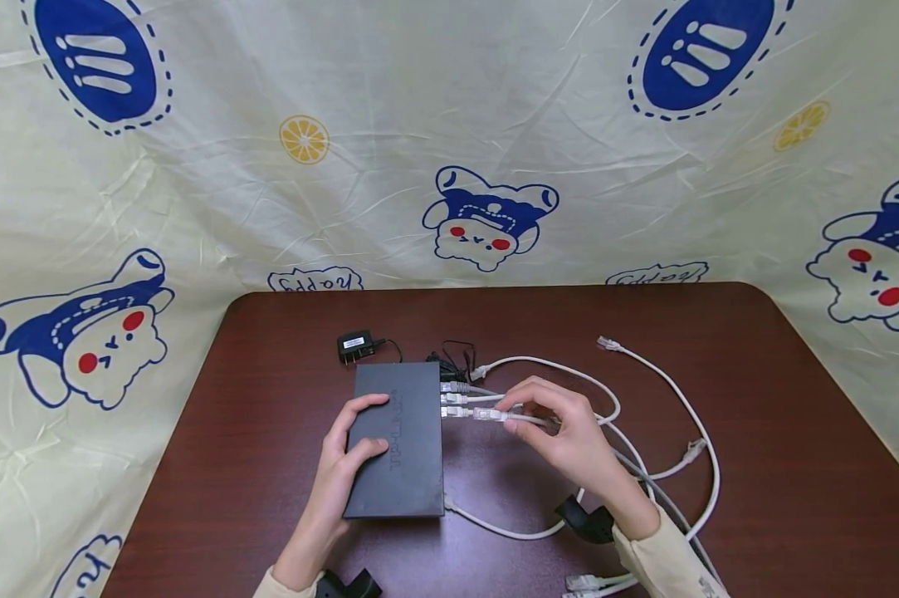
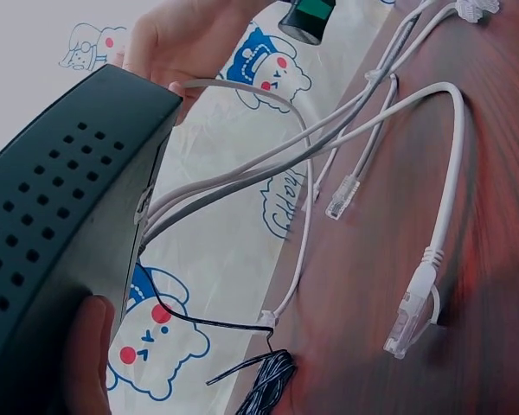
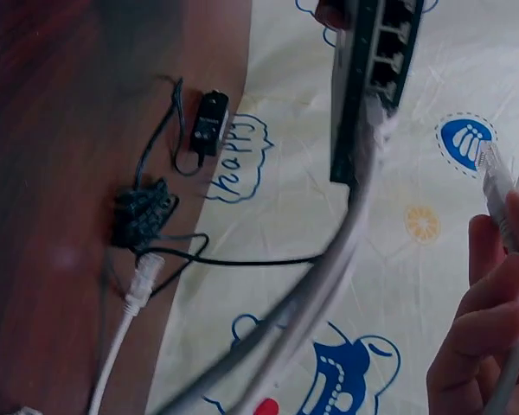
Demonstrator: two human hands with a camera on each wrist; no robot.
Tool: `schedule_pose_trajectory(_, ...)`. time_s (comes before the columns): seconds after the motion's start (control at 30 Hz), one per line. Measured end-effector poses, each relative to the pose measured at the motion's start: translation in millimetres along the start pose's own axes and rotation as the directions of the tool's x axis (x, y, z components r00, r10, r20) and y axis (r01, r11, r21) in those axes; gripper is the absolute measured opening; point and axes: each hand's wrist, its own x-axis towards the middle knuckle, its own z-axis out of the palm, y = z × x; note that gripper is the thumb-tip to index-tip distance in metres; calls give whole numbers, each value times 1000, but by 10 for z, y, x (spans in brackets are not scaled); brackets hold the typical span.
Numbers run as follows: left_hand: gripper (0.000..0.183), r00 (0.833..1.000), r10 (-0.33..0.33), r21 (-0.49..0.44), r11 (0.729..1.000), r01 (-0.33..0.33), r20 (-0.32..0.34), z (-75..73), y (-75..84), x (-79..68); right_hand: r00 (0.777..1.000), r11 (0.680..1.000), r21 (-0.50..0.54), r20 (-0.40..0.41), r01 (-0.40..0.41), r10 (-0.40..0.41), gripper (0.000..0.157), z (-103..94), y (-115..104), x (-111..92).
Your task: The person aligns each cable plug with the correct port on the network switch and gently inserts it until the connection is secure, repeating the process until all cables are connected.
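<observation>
A dark network switch (image 1: 397, 473) is held up in my left hand (image 1: 344, 465), its thumb and a finger lying across the top face. In the left wrist view its perforated side (image 2: 48, 199) faces the camera. My right hand (image 1: 561, 423) pinches a network cable just behind its clear plug (image 1: 489, 414), which points at the switch's right side. The right wrist view shows this plug (image 3: 496, 177) apart from the row of ports (image 3: 391, 39). Several cables are seated in that side, including a grey one (image 1: 455, 387) and a white one (image 1: 455, 399). Another white cable (image 1: 509, 531) leaves near the front corner.
A black power adapter (image 1: 355, 346) and a bundled black cord (image 3: 143, 212) lie behind the switch. Loose white cable ends rest on the brown table (image 1: 217, 465), one plug (image 1: 608, 343) at the back right and another (image 1: 583, 583) near the front. A printed cloth (image 1: 374, 216) hangs behind.
</observation>
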Motion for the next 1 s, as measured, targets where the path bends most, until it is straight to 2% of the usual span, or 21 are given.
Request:
schedule_pose_trajectory(0.17, 48, 1000, -3, -2, 1000, 3, 10, -7, 5, 1, 1000, 999, 33, 13, -19, 18, 29, 118, 42, -13)
schedule_pose_trajectory(0.3, 48, 1000, -6, -2, 1000, 6, 14, -13, 7, 1, 1000, 1000, -13, 11, -12, 12, 26, 183, 63, -14)
schedule_pose_trajectory(0.47, 47, 1000, -7, -1, 1000, 7, 20, -26, 2, -2, 998, 994, -90, 1, 66, -66, 23, 241, 94, -15)
schedule_pose_trajectory(0.57, 47, 1000, -4, 4, 1000, 4, 25, -37, -3, -8, 993, 989, -92, -12, 114, -115, 16, 279, 115, -11)
schedule_pose_trajectory(0.7, 47, 1000, 2, 15, 1000, -3, 31, -46, -7, -14, 995, 993, -74, -11, 96, -97, 17, 332, 124, -17)
schedule_pose_trajectory(0.77, 47, 999, 5, 16, 1000, -6, 35, -48, -7, -16, 995, 992, -81, -11, 101, -102, 24, 355, 134, -22)
schedule_pose_trajectory(0.9, 47, 999, 10, -7, 1000, -10, 45, -52, -2, -19, 986, 982, -106, -24, 159, -162, 10, 377, 146, -8)
schedule_pose_trajectory(1.0, 47, 999, 11, -20, 1000, -10, 50, -54, 3, -22, 979, 973, -124, -32, 195, -200, 8, 395, 153, 4)
